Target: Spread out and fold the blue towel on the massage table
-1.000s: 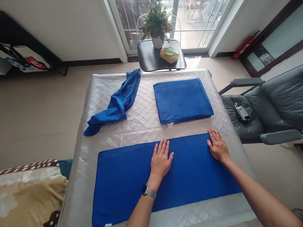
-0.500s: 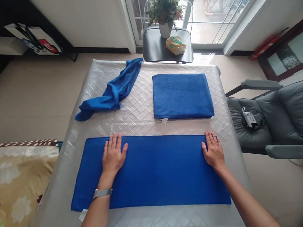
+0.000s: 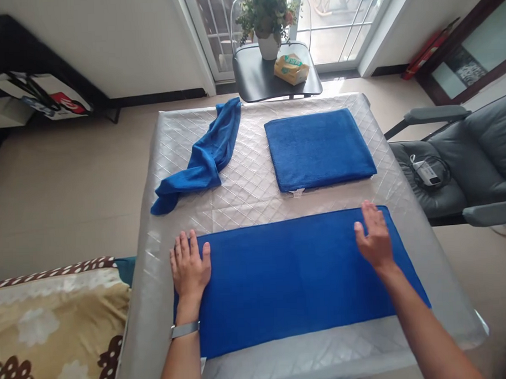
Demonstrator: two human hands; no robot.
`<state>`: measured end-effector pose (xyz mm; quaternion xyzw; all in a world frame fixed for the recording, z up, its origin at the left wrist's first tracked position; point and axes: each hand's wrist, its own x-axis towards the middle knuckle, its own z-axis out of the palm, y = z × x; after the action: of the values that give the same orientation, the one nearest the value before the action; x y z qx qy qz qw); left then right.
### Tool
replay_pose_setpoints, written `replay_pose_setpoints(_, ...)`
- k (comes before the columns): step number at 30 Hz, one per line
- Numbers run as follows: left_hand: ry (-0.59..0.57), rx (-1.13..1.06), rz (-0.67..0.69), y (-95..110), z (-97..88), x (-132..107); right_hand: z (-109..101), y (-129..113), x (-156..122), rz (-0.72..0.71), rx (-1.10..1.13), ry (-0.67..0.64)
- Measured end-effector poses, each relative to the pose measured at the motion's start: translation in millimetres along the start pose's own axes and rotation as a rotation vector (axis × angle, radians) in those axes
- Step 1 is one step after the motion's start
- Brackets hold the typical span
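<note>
A blue towel (image 3: 281,277), folded into a long rectangle, lies flat and smooth across the near part of the table. My left hand (image 3: 191,268) rests open on its far left corner, fingers spread. Near the far right corner, my right hand (image 3: 376,237) is open above or on the towel, its fingers stretched out; whether it touches the cloth I cannot tell. Beyond, to the right, lies a neatly folded blue towel (image 3: 320,148) with a small white tag. A crumpled blue towel (image 3: 202,161) stretches diagonally across the far left of the table.
A silver quilted cover (image 3: 244,179) drapes the table. Behind it stands a black chair (image 3: 249,82) with a potted plant (image 3: 268,45) and a yellow tissue pack (image 3: 291,70). A grey armchair (image 3: 464,176) is at the right, a patterned bed cover (image 3: 67,323) at the left.
My left hand has slid to the towel's left edge. My right hand has shifted slightly inward from the right edge. The camera view has turned and tilted.
</note>
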<state>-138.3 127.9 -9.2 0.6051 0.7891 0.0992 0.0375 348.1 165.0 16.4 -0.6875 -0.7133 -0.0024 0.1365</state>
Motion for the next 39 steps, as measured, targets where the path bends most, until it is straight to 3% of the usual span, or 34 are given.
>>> replay_pose_setpoints(3, 0.021, -0.008, 0.007, 1.1, -1.0, -0.4, 5.4, -95.3, -9.0, -0.162, 0.096, -0.09)
replay_pose_setpoints(5, 0.035, -0.01, 0.017, 0.1, -1.0, -0.4, 16.8, -146.7, -12.8, -0.267, 0.119, -0.18)
replay_pose_setpoints(7, 0.038, -0.012, 0.028, -1.3, -0.4, -0.5, 29.5, -174.9, -14.6, -0.294, 0.115, -0.229)
replay_pose_setpoints(9, 0.03, -0.012, 0.035, -2.3, 0.3, -0.5, 39.2, -178.1, -15.1, -0.278, 0.094, -0.244)
replay_pose_setpoints(11, 0.019, -0.015, 0.029, -2.9, 0.9, -0.3, 43.3, -161.5, -15.2, -0.271, 0.056, -0.243)
replay_pose_setpoints(14, 0.008, -0.029, -0.004, -3.2, 0.6, 0.6, 39.3, -115.7, -14.5, -0.276, -0.016, -0.229)
replay_pose_setpoints(22, 0.001, -0.042, -0.026, -4.2, 0.3, 3.9, 18.7, 51.8, -2.1, -0.287, -0.101, -0.207)
replay_pose_setpoints(25, 0.01, -0.038, -0.03, -4.6, 2.1, 3.6, 19.1, 100.2, 3.6, -0.259, -0.108, -0.189)
replay_pose_setpoints(28, 0.014, -0.039, -0.045, -5.9, 3.5, 2.6, 20.9, 119.0, 5.3, -0.237, -0.104, -0.185)
replay_pose_setpoints(33, 0.058, -0.035, -0.037, 2.3, -4.4, 2.8, 20.3, 114.1, 4.0, -0.214, -0.09, -0.179)
replay_pose_setpoints(35, 0.142, -0.034, -0.009, 21.0, -12.6, 3.0, 19.0, 112.1, 4.4, -0.212, -0.079, -0.181)
replay_pose_setpoints(37, 0.185, -0.061, 0.093, 53.2, -21.0, -0.3, 17.6, 111.5, 5.0, -0.208, -0.067, -0.189)
replay_pose_setpoints(39, 0.129, -0.112, 0.27, 95.9, -25.9, -10.4, 16.4, 111.4, 5.6, -0.197, -0.06, -0.199)
